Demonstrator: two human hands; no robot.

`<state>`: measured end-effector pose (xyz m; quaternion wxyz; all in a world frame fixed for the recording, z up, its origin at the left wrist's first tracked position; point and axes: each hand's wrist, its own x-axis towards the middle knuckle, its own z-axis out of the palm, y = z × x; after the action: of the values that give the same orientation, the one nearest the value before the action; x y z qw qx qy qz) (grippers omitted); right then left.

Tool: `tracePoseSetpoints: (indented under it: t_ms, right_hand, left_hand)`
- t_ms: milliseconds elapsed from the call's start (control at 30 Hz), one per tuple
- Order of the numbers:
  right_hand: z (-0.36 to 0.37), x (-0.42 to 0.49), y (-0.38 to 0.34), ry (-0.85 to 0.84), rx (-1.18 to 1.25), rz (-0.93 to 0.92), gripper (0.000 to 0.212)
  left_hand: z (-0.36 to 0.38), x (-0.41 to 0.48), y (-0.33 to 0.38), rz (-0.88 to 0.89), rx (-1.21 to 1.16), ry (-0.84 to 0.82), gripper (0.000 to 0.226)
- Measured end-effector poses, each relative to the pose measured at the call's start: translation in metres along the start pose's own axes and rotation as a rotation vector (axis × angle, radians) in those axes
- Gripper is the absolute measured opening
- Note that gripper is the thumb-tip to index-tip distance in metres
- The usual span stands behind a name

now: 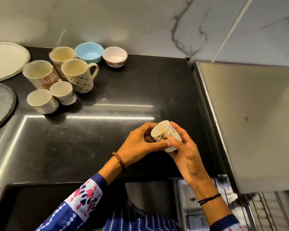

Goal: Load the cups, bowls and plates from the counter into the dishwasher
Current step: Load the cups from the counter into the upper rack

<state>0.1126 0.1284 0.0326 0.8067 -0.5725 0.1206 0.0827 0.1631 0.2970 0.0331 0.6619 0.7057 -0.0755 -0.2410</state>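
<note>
Cup (163, 135) is at 5 o'clock, just below centre, held tilted above the counter's near edge w/ its mouth tipped toward 10 o'clock. Left hand (137, 144) curls round the rim side; right hand (185, 150) wraps the far wall and base. Both are gripping, neither slack. Wire rack (265, 205) shows lower down at 4 o'clock, mostly cut off by the frame.

Risk, as I read it: two hands on one small glazed cup means a handover is prob. coming, and that's where it could slip. A drop onto the hard counter (107, 130) likely means a chip, or it clanks into the rack. There's a yellowish film inside; tipped like this, any dregs could dribble out.

Further out, at 10 o'clock, five mugs (77, 75) sit packed tight, some touching. Grab one carelessly and a neighbour gets knocked. Blue bowl (88, 52) and pale bowl (114, 56) sit side by side at 11 o'clock, near the wall. White plate (5, 60) and grey plate (0, 104) are at 9 o'clock, both cropped.

Writing: none readable. Cup has a dark floral-ish print and the mugs have red flowers and dots. No brand or label in sight.
</note>
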Motion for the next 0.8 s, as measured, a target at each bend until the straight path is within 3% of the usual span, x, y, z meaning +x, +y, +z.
tracePoseSetpoints:
  t_ms: [267, 567, 800]
  right_hand:
    - [-0.111, -0.093, -0.007, 0.142, 0.008, -0.090, 0.049]
    - [-0.239, -0.199, 0.009, 0.315, 0.072, -0.085, 0.046]
    - [-0.328, -0.232, 0.044, 0.414, 0.044, 0.019, 0.049]
  left_hand:
    - [0.132, -0.037, 0.015, -0.130, -0.150, -0.184, 0.045]
    - [0.289, -0.061, -0.016, -0.220, -0.116, -0.321, 0.043]
    - [0.378, -0.051, -0.077, -0.263, 0.038, -0.359, 0.038]
